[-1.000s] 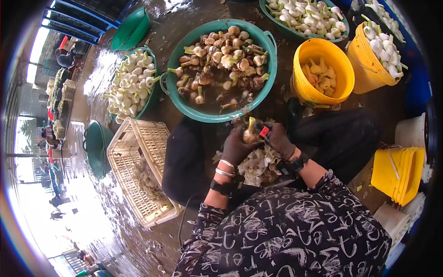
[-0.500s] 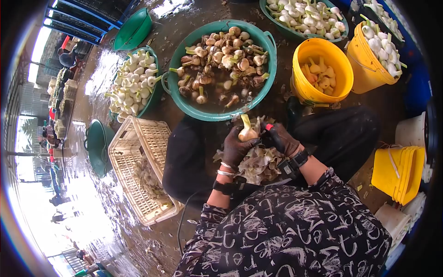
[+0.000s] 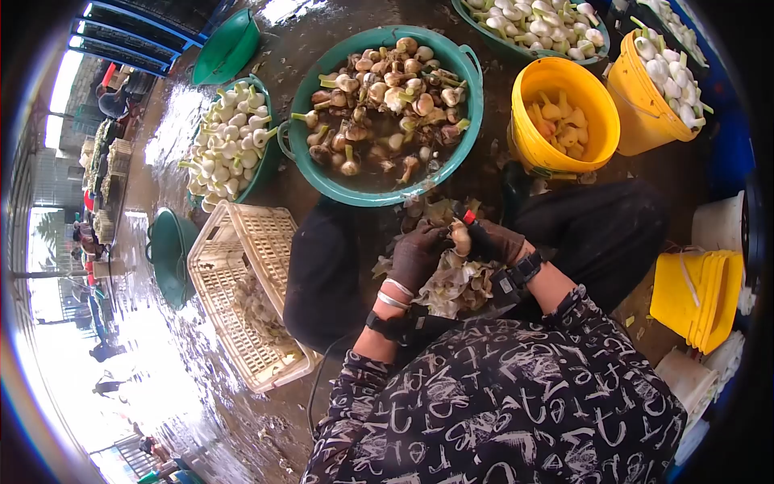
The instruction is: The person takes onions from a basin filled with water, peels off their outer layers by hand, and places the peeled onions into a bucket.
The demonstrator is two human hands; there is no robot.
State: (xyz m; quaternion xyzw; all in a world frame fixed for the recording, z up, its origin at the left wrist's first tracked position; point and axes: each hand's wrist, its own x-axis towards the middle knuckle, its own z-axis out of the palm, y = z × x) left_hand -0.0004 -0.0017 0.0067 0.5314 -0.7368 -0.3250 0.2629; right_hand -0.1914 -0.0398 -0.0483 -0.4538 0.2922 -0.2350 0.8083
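At the middle left of the frame a dark green tub [image 3: 169, 266] stands on the wet floor, and a lighter green bowl [image 3: 226, 48] lies tilted at upper left. Between them, a green basin [image 3: 268, 165] is heaped with pale bulbs [image 3: 230, 145]. A cream crate [image 3: 218, 274] leans at left of centre, with dry peelings [image 3: 260, 310] inside. At upper centre a large teal basin [image 3: 355, 196] holds browned garlic bulbs [image 3: 387, 81] in murky water. Below it, the gloved left hand [image 3: 419, 254] has its fingers curled against the left side of a garlic bulb [image 3: 460, 238]; I cannot tell how firmly it grips. That bulb sits at the centre of the frame, between the 2 hands, above a heap of papery skins [image 3: 455, 286] in the lap. The right hand [image 3: 501, 240], also gloved, is closed around a small red-tipped tool [image 3: 469, 218] just beside the bulb. At top right is another basin [image 3: 556, 60] of white bulbs, with 2 yellow buckets below it: the nearer bucket [image 3: 568, 74] contains yellowish bulbs, the farther bucket [image 3: 637, 113] is piled with white ones. Yellow containers [image 3: 685, 302] stand at the right edge.
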